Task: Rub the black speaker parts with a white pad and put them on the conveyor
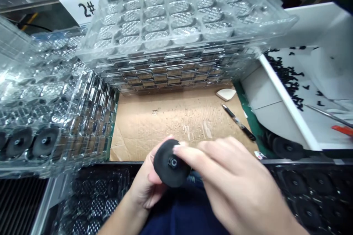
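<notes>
A round black disc (168, 174) with a small metal-ringed hub at its centre is held upright in my left hand (146, 183), whose fingers wrap behind its edge. My right hand (234, 176) reaches over from the right, its index fingertip on the disc's upper rim. The rest of that hand is slightly blurred, and whether its curled fingers pinch something small is hidden. Both hands are above the near edge of the cardboard sheet (165, 117).
Stacked clear trays (171, 44) stand behind the cardboard, more trays (49, 110) at left. A pen (238, 121) and a white piece (226, 94) lie on it. A white bin (292, 117) at right holds small black parts (286, 77) and tweezers (328, 114). Discs (309, 209) fill a lower-right tray.
</notes>
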Available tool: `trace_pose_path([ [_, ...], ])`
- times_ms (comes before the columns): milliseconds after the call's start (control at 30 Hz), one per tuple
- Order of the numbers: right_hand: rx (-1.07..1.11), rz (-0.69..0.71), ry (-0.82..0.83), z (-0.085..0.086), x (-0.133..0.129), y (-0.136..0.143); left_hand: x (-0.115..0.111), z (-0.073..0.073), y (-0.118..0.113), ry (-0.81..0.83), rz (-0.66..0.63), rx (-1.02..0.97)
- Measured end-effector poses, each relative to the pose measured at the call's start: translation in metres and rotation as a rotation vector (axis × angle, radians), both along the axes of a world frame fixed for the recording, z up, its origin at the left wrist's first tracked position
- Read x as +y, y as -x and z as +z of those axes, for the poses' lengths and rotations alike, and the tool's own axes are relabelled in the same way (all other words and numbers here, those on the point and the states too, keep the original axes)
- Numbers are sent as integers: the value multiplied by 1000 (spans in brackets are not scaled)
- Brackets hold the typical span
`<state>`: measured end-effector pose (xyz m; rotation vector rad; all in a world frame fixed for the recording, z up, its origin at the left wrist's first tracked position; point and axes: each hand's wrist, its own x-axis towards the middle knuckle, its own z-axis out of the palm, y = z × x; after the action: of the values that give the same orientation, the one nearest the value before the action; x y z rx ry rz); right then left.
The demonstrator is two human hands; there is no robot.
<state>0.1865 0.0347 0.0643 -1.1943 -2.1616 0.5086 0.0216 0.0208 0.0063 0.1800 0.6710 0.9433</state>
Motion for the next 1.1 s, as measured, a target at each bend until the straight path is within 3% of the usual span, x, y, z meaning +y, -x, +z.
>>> trace_pose_path([
  [67, 77, 144, -81, -4, 13, 2, -1, 2, -4, 31, -19, -6],
  [133, 154, 175, -32, -11, 25, -2, -2, 4, -6, 39, -44, -35],
  [267, 222, -156, 221, -34, 17, -24, -3, 4, -6, 51, -74, -151],
  [400, 313, -198, 521, -74, -23, -39, -4, 1, -5, 60, -91, -190],
  [467, 299, -212, 594, -95, -39, -45, -4, 1, -6, 60, -102, -190],
  [533, 244, -290, 610, -106, -46, -52, -5, 2, -8, 56, -113, -182],
  [600, 199, -416, 566, -98, -46, -58, -6, 3, -12, 43, -133, -172],
  [667, 237, -549, 410, -75, -41, -58, -10, 4, -16, 26, -156, -159],
  [733, 303, -532, 149, -44, -33, -49, -14, 4, -20, 15, -171, -127],
  [800, 259, -165, -50, -19, -25, -37, -19, 4, -21, 16, -150, -50],
  [867, 159, 154, -60, -5, -17, -25, -24, 4, -20, 12, -107, 59],
  [900, 101, 215, -14, -2, -14, -22, -26, 4, -20, 7, -92, 107],
  [967, -14, 155, 75, 0, -11, -17, -28, 6, -19, -20, -88, 169],
  [1033, -66, 129, 42, 1, -11, -14, -30, 8, -21, -40, -73, 219],
  [1100, -8, 253, -47, 2, -11, -12, -31, 12, -24, -47, -24, 274],
])
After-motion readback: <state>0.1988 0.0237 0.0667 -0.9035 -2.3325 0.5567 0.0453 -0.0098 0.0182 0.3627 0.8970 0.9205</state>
